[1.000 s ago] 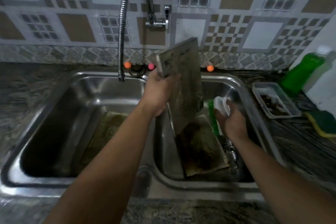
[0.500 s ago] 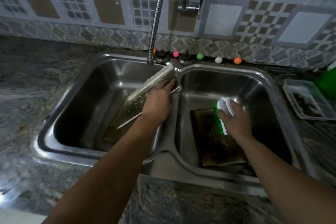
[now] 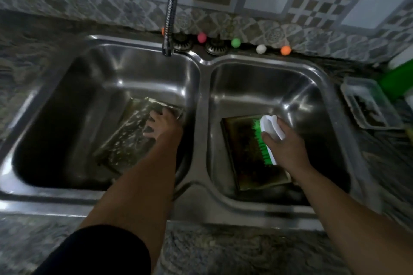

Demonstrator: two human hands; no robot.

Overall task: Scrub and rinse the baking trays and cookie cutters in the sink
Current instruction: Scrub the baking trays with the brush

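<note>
Left hand [image 3: 161, 127] is lying fingers spread on a soapy baking tray [image 3: 131, 134] in the left basin [image 3: 67, 107], pressing rather than gripping; the tray is leaning against the divider side, probably parked there for rinsing under the hose tap [image 3: 171, 6] hanging just above that basin's far edge. Right hand [image 3: 283, 143] is gripping the scrub brush [image 3: 267, 138], white handle in the palm, green bristles facing left over a second, darker tray [image 3: 250, 154] lying flat on the floor of the right basin [image 3: 290, 87]. Looks like this one is next for scrubbing.

Edges: the dark tray's near end is sitting close to the basin's near wall, while its far end and right side are leaving open floor, so strokes toward the far wall have room. Left basin's left half is open. Cookie cutters are not showing in either basin. A small plastic tub [image 3: 368, 105] is sitting on the counter [image 3: 223, 252] right of the sink, next to a green bottle [image 3: 395, 82].
</note>
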